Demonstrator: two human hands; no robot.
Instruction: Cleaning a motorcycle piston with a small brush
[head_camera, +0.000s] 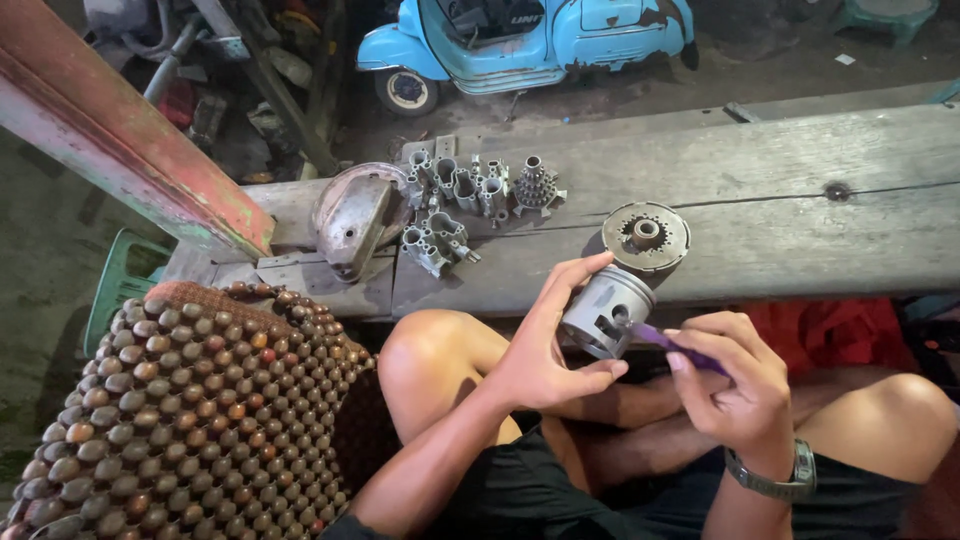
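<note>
While a person sits cross-legged with bare knees, seen from above, the left hand (545, 350) holds a grey metal piston (606, 311) upright over the lap, fingers curled round its far side and thumb pressed against its lower edge. Beside it, the right hand (735, 385) pinches a slim purple tool (660, 340) between thumb and fingertips, its tip touching the round hole in the piston's side. A metal wristwatch (780, 478) sits on the right wrist.

Just beyond the piston lies a worn wooden tabletop (800, 190). On it, nearest the hands, rests a round toothed metal disc (646, 235) with a raised hub. Farther left stands a cluster of small grey metal engine parts (465, 205), and beside them a curved, dull metal cover (355, 220). A seat mat of brown wooden beads (190, 410) fills the lower left corner, next to the person's left knee. Behind the tabletop, on a dirty floor, is a pale blue scooter (520, 40), and a red-painted beam (120, 140) crosses the upper left.
</note>
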